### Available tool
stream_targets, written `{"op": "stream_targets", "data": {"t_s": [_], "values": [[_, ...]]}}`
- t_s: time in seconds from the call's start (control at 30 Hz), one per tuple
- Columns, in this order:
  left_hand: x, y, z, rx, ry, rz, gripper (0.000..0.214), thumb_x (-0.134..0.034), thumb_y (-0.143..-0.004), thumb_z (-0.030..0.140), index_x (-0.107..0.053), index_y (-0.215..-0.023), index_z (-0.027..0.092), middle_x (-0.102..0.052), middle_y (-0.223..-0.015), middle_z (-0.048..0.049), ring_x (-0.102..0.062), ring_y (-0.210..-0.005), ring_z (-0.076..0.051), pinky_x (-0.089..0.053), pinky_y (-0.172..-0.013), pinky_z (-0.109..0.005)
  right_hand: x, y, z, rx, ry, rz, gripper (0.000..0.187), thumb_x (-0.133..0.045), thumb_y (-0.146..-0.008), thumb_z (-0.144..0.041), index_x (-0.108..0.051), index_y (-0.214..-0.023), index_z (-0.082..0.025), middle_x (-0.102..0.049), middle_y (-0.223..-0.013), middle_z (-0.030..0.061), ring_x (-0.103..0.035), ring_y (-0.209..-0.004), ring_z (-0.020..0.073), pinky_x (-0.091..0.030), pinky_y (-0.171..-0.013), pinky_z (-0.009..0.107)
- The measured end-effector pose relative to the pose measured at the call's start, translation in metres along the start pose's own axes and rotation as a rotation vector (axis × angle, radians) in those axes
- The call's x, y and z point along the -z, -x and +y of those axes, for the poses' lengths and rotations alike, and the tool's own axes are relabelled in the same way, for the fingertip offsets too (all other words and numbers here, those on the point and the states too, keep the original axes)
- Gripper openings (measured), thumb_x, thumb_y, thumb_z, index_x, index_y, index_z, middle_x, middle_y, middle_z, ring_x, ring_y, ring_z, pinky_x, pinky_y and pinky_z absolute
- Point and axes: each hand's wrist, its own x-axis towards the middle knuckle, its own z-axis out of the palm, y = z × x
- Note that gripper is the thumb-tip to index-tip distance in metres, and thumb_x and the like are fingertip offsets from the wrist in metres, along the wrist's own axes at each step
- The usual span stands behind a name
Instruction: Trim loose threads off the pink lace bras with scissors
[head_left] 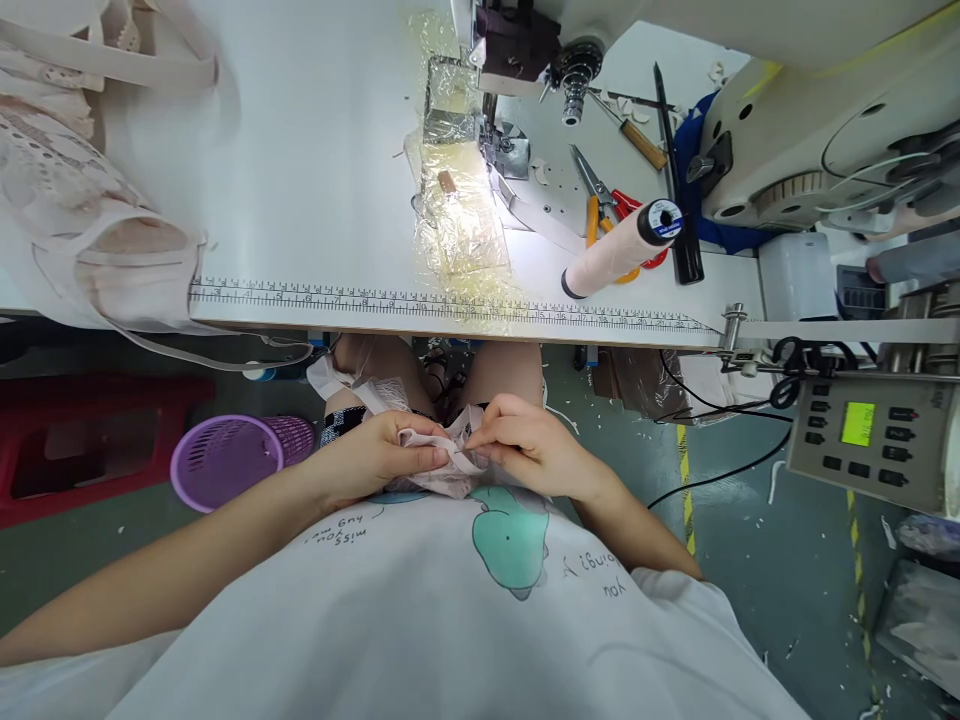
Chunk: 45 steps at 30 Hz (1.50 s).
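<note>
Pinches pale pink fabric (450, 482) above the lap (506, 372), just below the frame's centre, with both left hand (405, 452) and right hand (529, 448), probably to steady its edge. Has scissors (592, 178) and thread spool (611, 258) on the bench (315, 180), upper right, likely for easy reach.

Desk (315, 170), white; we note a ruler strip (315, 296) along its front edge. On it we list: pale lace garments (97, 200), heaped left; sewing machine (517, 45); crinkled clear film (474, 235); pale-pink thread spool (611, 255); scissors (590, 173), orange and red handles showing; wooden-handled tool (643, 143); blue cloth (694, 150). Floor (600, 455), green: purple perforated basket (296, 440).
</note>
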Motion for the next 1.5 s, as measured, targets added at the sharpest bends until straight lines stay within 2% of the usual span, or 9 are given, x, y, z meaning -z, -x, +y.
{"op": "stream_targets", "data": {"t_s": [0.17, 0.43, 0.57, 0.67, 0.8, 1.03, 1.17, 1.37, 1.5], "values": [[0.0, 0.0, 0.0, 0.019, 0.021, 0.006, 0.023, -0.069, -0.062, 0.036, -0.067, -0.073, 0.017, -0.064, -0.067, -0.002, -0.059, -0.071, -0.02, -0.046, -0.068, -0.03, -0.009, -0.003, 0.004, -0.04, -0.04, 0.007, 0.016, -0.05, -0.081, -0.014, -0.064, -0.087, -0.017, -0.053, -0.076, 0.0021, -0.054, -0.072, 0.0095, -0.046, -0.066, 0.022], [-0.004, -0.001, 0.0, -0.104, -0.054, 0.193, 0.025, -0.063, -0.067, 0.04, -0.061, -0.066, 0.015, -0.057, -0.06, 0.0014, -0.051, -0.059, -0.014, -0.04, -0.056, -0.023, -0.024, -0.014, -0.009, -0.197, 0.093, 0.173, 0.015, -0.048, -0.078, -0.012, -0.06, -0.085, -0.017, -0.062, -0.08, 0.0028, -0.057, -0.076, 0.0112, -0.048, -0.07, 0.023], [-0.004, 0.001, 0.002, -0.167, -0.033, 0.257, 0.025, -0.062, -0.067, 0.039, -0.057, -0.061, 0.015, -0.05, -0.055, 0.0039, -0.044, -0.053, -0.01, -0.035, -0.05, -0.021, -0.027, -0.021, -0.012, -0.08, 0.165, 0.213, 0.014, -0.048, -0.08, -0.017, -0.058, -0.089, -0.016, -0.062, -0.087, 0.006, -0.057, -0.082, 0.0127, -0.048, -0.071, 0.024], [-0.002, 0.002, 0.0, -0.215, 0.011, 0.288, 0.026, -0.062, -0.066, 0.04, -0.056, -0.063, 0.015, -0.051, -0.057, 0.0031, -0.045, -0.054, -0.011, -0.036, -0.051, -0.021, -0.027, -0.028, -0.009, -0.006, 0.3, 0.152, 0.016, -0.044, -0.084, -0.022, -0.059, -0.086, -0.018, -0.062, -0.091, 0.0057, -0.056, -0.082, 0.0132, -0.047, -0.069, 0.024], [0.001, 0.001, -0.006, -0.24, 0.111, 0.31, 0.027, -0.063, -0.065, 0.041, -0.056, -0.068, 0.015, -0.053, -0.06, 0.0016, -0.049, -0.059, -0.014, -0.039, -0.055, -0.024, -0.03, -0.039, -0.007, -0.041, 0.45, 0.111, 0.017, -0.04, -0.085, -0.024, -0.057, -0.089, -0.022, -0.061, -0.089, 0.0028, -0.055, -0.078, 0.0142, -0.045, -0.065, 0.025], [0.005, 0.01, -0.008, -0.301, -0.05, 0.349, 0.025, -0.061, -0.068, 0.04, -0.061, -0.069, 0.015, -0.055, -0.063, 0.001, -0.049, -0.062, -0.014, -0.039, -0.059, -0.023, -0.036, -0.044, -0.017, 0.104, 0.199, 0.221, 0.019, -0.028, -0.09, -0.027, -0.046, -0.086, -0.021, -0.059, -0.08, 0.0029, -0.054, -0.062, 0.0097, -0.045, -0.06, 0.023], [0.006, 0.016, -0.01, -0.328, -0.142, 0.394, 0.028, -0.058, -0.07, 0.043, -0.062, -0.067, 0.015, -0.055, -0.062, 0.0003, -0.048, -0.06, -0.013, -0.039, -0.055, -0.022, -0.031, -0.037, -0.016, -0.009, 0.064, 0.387, 0.012, -0.029, -0.09, -0.024, -0.039, -0.083, -0.021, -0.052, -0.065, -0.0019, -0.05, -0.054, 0.0084, -0.043, -0.053, 0.022], [0.009, 0.018, -0.014, -0.375, -0.201, 0.509, 0.022, -0.057, -0.07, 0.039, -0.063, -0.066, 0.018, -0.059, -0.067, 0.0003, -0.053, -0.069, -0.016, -0.041, -0.063, -0.022, -0.006, -0.009, -0.021, -0.141, 0.347, 0.595, 0.006, -0.037, -0.087, -0.021, -0.043, -0.086, -0.021, -0.054, -0.071, 0.0012, -0.053, -0.065, 0.012, -0.043, -0.056, 0.025], [0.009, 0.018, -0.015, -0.367, -0.221, 0.546, 0.02, -0.058, -0.07, 0.037, -0.063, -0.067, 0.018, -0.062, -0.069, -0.0003, -0.054, -0.072, -0.018, -0.042, -0.065, -0.022, 0.004, 0.006, -0.029, -0.2, 0.425, 0.613, 0.006, -0.038, -0.087, -0.021, -0.044, -0.087, -0.021, -0.055, -0.072, 0.001, -0.053, -0.062, 0.0118, -0.042, -0.054, 0.024]]}}
